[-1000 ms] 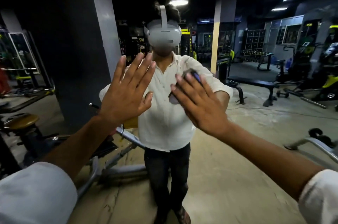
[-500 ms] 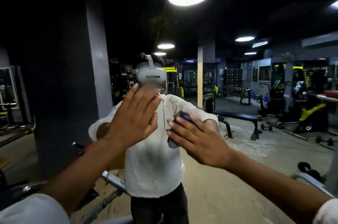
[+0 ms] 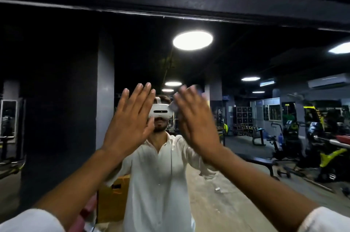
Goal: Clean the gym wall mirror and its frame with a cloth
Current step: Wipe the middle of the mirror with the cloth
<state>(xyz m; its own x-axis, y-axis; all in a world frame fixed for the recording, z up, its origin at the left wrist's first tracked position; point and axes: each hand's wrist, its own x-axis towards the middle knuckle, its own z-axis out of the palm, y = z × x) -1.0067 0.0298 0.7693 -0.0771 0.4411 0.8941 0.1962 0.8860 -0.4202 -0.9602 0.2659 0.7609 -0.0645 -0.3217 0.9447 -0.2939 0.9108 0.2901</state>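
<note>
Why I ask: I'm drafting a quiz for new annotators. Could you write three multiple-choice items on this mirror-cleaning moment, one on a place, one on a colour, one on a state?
1. Where is the cloth?
A) on the floor
B) under the right hand, against the mirror
C) draped over a bench

2. What colour is the headset seen in the reflection?
A) black
B) yellow
C) white

3. How is the left hand?
A) flat, with fingers straight
B) clenched in a fist
C) curled round a spray bottle

Answers:
1 B: bits of cloth peek out past the right hand's fingers.
2 C: it shows white against the dark gym.
3 A: its fingers are straight and hold nothing.
</note>
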